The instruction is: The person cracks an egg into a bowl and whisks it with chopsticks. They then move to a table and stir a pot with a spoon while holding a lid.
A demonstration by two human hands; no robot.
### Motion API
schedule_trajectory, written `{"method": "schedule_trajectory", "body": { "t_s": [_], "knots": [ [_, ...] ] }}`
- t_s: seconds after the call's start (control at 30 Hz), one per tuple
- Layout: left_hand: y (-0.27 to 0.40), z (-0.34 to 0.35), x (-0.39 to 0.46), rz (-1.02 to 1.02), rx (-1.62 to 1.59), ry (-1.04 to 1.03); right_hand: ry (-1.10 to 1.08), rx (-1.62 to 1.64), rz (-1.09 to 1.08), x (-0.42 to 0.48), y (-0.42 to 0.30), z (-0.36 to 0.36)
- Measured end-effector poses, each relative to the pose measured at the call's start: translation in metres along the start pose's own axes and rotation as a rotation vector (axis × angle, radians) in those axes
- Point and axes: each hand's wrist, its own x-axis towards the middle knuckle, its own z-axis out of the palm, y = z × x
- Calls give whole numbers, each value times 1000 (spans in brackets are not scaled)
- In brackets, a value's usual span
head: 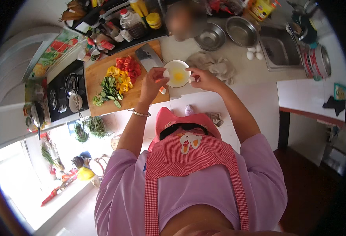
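My left hand (152, 84), with a bangle on the wrist, pinches a piece of eggshell (166, 73) at the left rim of a white bowl (175, 64). On the bowl's right side, my right hand (205, 79) holds another piece of eggshell (191, 79). Raw egg (178, 76) with yellow yolk lies in the bowl. Left of the bowl, a wooden cutting board (143, 96) bears a cleaver (148, 56), its handle partly hidden by my left hand. Chopped red pepper (129, 67), yellow pepper (119, 79) and sliced cucumber (109, 88) are heaped on the board.
A crumpled cloth (215, 66) lies right of the bowl. Beyond are two metal basins (210, 37), several whole eggs (250, 55) and a sink (280, 47). A gas hob (65, 103) with a small pan (75, 102) stands left; a bottle rack (114, 48) is behind the board.
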Motion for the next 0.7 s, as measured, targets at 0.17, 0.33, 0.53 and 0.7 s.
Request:
{"method": "schedule_trajectory", "body": {
  "t_s": [0.17,0.33,0.53,0.7],
  "knots": [
    [-3,8,-19,-143,-474,-16,24,800,-72,6,-43,2],
    [-8,-19,-49,-47,-820,-54,40,720,-223,31,-92,42],
    [-31,-89,-103,133,-950,105,-4,396,-389,80,-144,135],
    [-75,-182,-169,168,-1048,201,-211,148,-325,131,-176,245]
  ]
}}
